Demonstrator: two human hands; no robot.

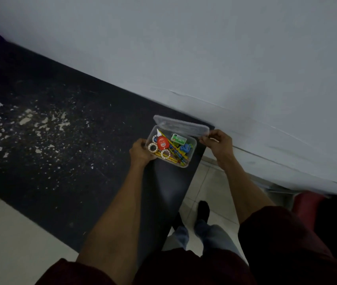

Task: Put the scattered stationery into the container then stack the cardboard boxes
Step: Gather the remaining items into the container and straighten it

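Observation:
A clear plastic container (190, 155) sits near the right end of a dark table (60, 153). Inside lie tape rolls (152, 148), a red tape dispenser (162, 142), a green staple box (178, 139), yellow pencils (169, 159) and a blue item (186, 148). The clear lid (181, 126) is tilted up over the container's far side. My left hand (142, 152) grips the container's left end. My right hand (218, 141) pinches the lid's right edge. No cardboard boxes are in view.
A pale wall (204, 58) runs along the table's far side. The table's left part is speckled with white chipped patches (32, 128). Tiled floor (198, 192) and my feet show to the right of the table's end. A red object (307, 204) stands at the lower right.

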